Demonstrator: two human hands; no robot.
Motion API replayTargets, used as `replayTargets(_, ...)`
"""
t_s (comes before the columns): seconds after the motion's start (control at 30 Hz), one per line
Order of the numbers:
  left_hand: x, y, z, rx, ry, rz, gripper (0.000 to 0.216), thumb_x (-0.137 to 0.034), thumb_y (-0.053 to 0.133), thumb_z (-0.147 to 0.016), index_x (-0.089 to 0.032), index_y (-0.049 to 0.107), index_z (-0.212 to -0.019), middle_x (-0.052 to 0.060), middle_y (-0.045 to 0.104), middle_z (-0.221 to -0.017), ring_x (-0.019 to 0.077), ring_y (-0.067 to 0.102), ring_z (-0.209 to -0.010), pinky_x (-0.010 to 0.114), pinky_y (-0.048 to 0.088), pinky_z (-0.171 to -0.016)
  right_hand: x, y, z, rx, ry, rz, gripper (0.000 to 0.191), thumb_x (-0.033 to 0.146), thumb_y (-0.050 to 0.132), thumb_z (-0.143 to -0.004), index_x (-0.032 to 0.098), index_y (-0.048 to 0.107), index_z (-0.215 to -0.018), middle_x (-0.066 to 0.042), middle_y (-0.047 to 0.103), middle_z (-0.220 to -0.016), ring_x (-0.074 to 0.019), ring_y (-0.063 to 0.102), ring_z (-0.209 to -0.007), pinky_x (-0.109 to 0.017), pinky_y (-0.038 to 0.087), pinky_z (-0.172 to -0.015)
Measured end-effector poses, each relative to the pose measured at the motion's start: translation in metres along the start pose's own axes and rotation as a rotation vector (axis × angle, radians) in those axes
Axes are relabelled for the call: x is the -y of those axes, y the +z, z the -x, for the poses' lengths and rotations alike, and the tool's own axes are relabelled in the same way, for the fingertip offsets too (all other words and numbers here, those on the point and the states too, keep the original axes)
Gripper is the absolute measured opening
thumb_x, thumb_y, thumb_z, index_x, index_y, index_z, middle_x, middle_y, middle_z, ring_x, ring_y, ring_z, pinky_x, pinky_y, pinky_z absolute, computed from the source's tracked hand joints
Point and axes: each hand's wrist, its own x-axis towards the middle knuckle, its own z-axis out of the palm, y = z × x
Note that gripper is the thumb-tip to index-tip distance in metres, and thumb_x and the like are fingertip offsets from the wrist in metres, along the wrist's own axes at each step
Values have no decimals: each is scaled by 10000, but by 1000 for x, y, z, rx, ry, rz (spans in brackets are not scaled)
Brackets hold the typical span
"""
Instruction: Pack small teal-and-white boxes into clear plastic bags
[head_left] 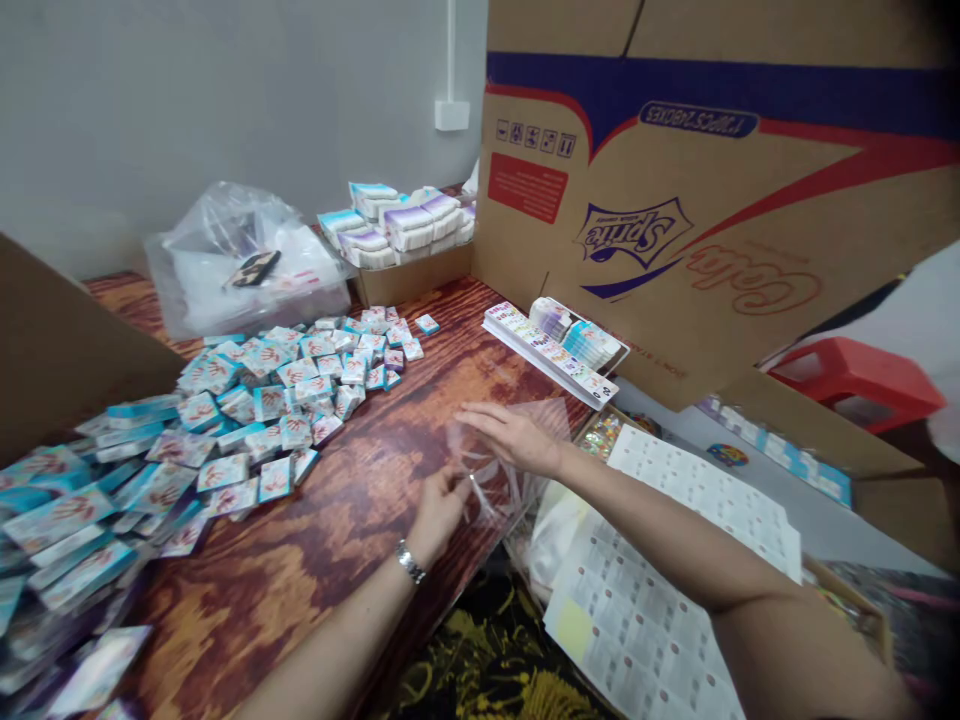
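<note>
Near the front edge of the wooden table, both my hands work a clear plastic bag. My left hand, with a metal watch on its wrist, pinches the bag's lower edge. My right hand lies over the top of the bag with its fingers stretched out and pressed on the film. A big heap of small blue and white card packets spreads over the table to the left of my hands.
A large Sprite cardboard box stands at the right. Rows of packets lie before it. A clear bag and a small box of stacked packets sit at the back. Printed sheets lie under my right arm. A red stool is at far right.
</note>
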Motion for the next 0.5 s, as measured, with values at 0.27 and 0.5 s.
replayTargets(0.27, 22, -126, 45, -297, -97, 99, 368, -471, 658, -616, -170, 469, -712, -48, 529, -561, 99, 530, -453, 228, 439, -491, 7, 55, -4, 216, 42, -19, 344, 342, 408, -931, 208, 538, -1220, -101, 582, -1172, -191, 550, -1066, -324, 468, -901)
replayTargets(0.5, 50, -180, 87, -444, -101, -99, 473, -483, 643, -657, -152, 513, -969, 3, 636, -637, 177, 611, -564, 242, 433, -505, 23, 112, -10, 386, 77, 142, 472, 430, 510, -866, 237, 485, -1296, -117, 456, -1342, -289, 353, -1258, -458, 339, -1006)
